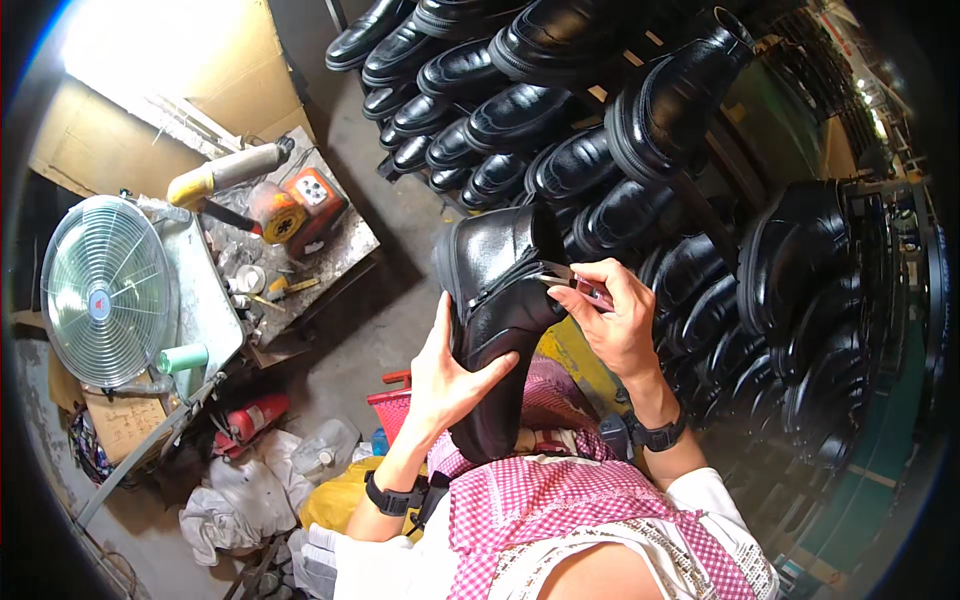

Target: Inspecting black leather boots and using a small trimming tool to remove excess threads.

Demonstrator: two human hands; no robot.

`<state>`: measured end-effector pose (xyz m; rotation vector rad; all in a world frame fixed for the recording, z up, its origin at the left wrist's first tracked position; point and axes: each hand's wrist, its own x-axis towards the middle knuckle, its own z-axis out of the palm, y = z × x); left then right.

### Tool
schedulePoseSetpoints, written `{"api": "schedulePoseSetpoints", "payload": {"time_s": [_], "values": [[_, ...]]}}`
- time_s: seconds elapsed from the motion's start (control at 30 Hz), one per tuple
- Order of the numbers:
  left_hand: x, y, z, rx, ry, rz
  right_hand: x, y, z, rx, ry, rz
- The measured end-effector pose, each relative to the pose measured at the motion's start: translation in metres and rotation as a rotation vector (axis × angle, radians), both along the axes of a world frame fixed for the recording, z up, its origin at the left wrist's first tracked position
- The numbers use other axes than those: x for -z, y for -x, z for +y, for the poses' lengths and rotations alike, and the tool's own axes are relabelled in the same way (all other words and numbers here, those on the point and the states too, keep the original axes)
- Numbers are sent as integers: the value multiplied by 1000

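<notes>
The left hand (452,372) wraps around a black boot (500,320) propped upright over the lap, fingers spread along its side. The right hand (612,318), wrist bent, pinches small scissors (565,277) at the boot's zipper. Beyond, a red fire extinguisher (250,420) lies near brown cardboard boxes (120,425); farther off, racks of black shoes (520,120).

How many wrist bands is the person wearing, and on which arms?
2. One black wrist band sits on the left wrist, below the left hand holding the black boot. The other wrist band sits on the right wrist, below the right hand.
</notes>
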<state>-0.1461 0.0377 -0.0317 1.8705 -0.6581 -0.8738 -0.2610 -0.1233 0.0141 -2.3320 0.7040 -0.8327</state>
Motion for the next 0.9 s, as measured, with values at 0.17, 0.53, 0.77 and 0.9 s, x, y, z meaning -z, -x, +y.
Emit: {"api": "schedulePoseSetpoints", "payload": {"time_s": [0.17,0.53,0.77,0.9], "values": [[-4,-6,-2,22,3,3,1,-5,-4,-51,168,-4],[6,-9,-3,78,85,105,-3,2,0,161,-434,-172],[22,-10,1,95,221,290,-5,9,-12,100,-464,-189],[18,-11,0,100,239,300,-8,4,-10,13,-373,-92]]}}
